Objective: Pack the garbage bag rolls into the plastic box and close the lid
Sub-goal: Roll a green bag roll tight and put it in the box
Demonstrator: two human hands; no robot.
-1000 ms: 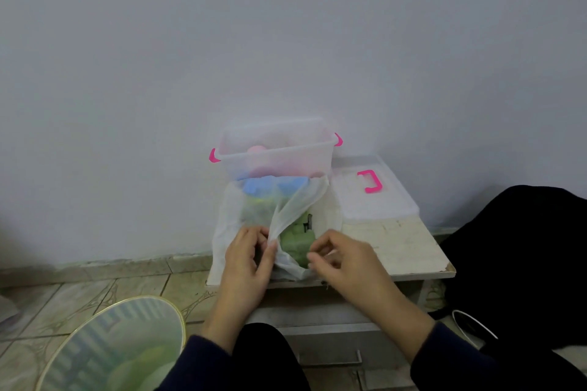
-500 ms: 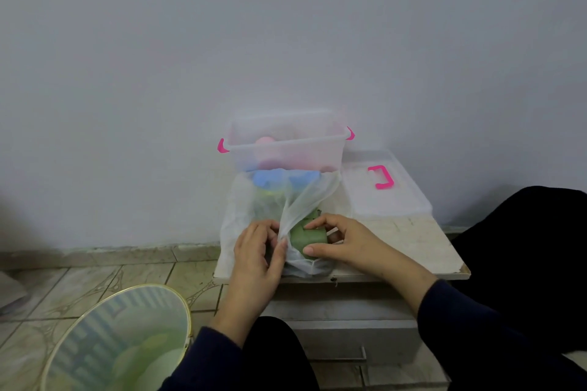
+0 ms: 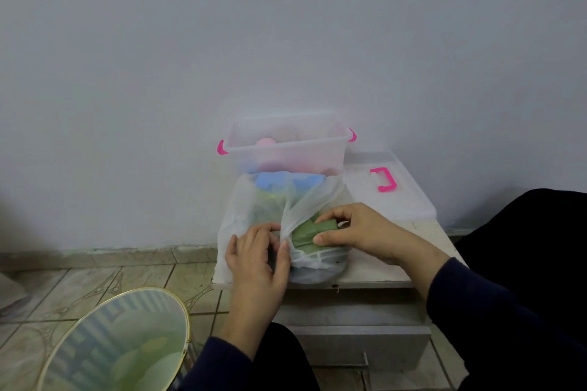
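Note:
A clear plastic box with pink latches stands against the wall, and a pink roll lies inside it. Its lid with a pink handle lies flat to the right. In front of the box lies a thin white plastic bag holding blue rolls and other rolls. My left hand pinches the bag's edge. My right hand reaches into the bag's mouth and grips a green roll.
The box and bag sit on a low white table with a drawer below. A round gold-rimmed bin stands on the tiled floor at the lower left. A dark cloth mass lies to the right.
My right hand has gone into the bag and closed on the green roll, then begun drawing it out. My left hand keeps hold of the bag's edge.

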